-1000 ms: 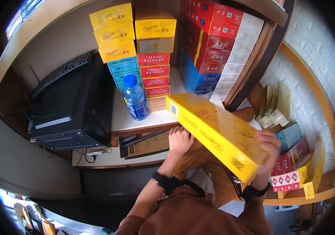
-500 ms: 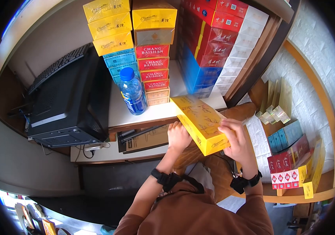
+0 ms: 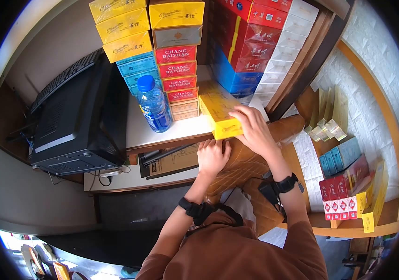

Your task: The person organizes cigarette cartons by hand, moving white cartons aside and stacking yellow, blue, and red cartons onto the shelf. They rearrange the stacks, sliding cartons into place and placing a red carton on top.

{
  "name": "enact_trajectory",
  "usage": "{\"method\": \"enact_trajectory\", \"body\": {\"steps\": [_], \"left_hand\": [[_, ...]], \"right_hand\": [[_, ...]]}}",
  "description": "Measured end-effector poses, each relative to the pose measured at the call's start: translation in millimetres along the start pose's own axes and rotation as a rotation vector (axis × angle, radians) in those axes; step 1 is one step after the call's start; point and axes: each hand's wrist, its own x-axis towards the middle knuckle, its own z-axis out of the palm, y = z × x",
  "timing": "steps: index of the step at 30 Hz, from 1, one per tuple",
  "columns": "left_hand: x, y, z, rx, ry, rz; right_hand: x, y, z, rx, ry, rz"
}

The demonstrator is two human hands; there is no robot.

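A yellow cigarette carton (image 3: 225, 126) lies lengthwise on the white shelf, beside the stacked cartons. Its near end reaches the shelf's front edge. My right hand (image 3: 251, 126) is closed around the carton's near right side, fingers on top. Just below that end, my left hand (image 3: 213, 156) is by the shelf edge with its fingers curled in and its thumb slightly apart; no object shows in it. To the carton's left rise red Chang Baishan cartons (image 3: 177, 70), and behind it are blue cartons (image 3: 239, 83).
A blue-capped bottle (image 3: 154, 109) stands on the white shelf (image 3: 139, 137), left of the stacks. Further left is a black computer case (image 3: 78, 121) with a keyboard (image 3: 66, 79) on it. More cartons (image 3: 342, 161) sit on a wooden shelf at right. A brown quilted cushion (image 3: 237, 168) lies below.
The yellow carton has gone from being held tilted between both hands to lying on the shelf, further back. My left hand has come off it; my right hand has moved forward and left with it.
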Motion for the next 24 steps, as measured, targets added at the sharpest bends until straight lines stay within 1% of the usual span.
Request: {"method": "enact_trajectory", "body": {"steps": [5, 7, 8, 9, 11, 12, 14, 15, 17, 18, 22, 24], "left_hand": [[1, 1, -1, -0.041, 0.021, 0.011], [2, 1, -1, -0.055, 0.027, 0.01], [2, 2, -2, -0.056, 0.028, 0.009], [2, 2, -2, -0.056, 0.03, 0.007], [3, 2, -1, -0.053, 0.029, 0.003], [2, 1, -1, -0.048, 0.027, 0.0], [3, 2, -3, -0.044, 0.013, 0.0], [3, 3, -4, -0.04, 0.003, 0.001], [3, 1, -2, -0.041, -0.001, 0.003], [2, 1, -1, -0.046, -0.002, -0.003], [3, 3, -1, -0.057, 0.012, -0.007], [3, 2, -1, -0.067, 0.006, -0.02]], "right_hand": [[1, 32, 56, -0.097, -0.052, -0.072], [2, 40, 66, -0.029, -0.171, 0.051], [1, 38, 61, 0.08, -0.117, 0.108], [2, 38, 58, 0.078, -0.119, 0.109], [3, 40, 55, 0.429, -0.243, 0.283], [4, 42, 58, 0.43, -0.243, 0.284], [5, 45, 71, 0.535, -0.535, 0.198], [6, 45, 78, 0.539, -0.531, 0.201], [14, 40, 87, 0.525, -0.419, 0.183], [17, 41, 88, 0.488, -0.5, 0.211], [23, 53, 107, 0.387, -0.426, 0.139], [30, 53, 107, 0.329, -0.515, 0.172]]}}
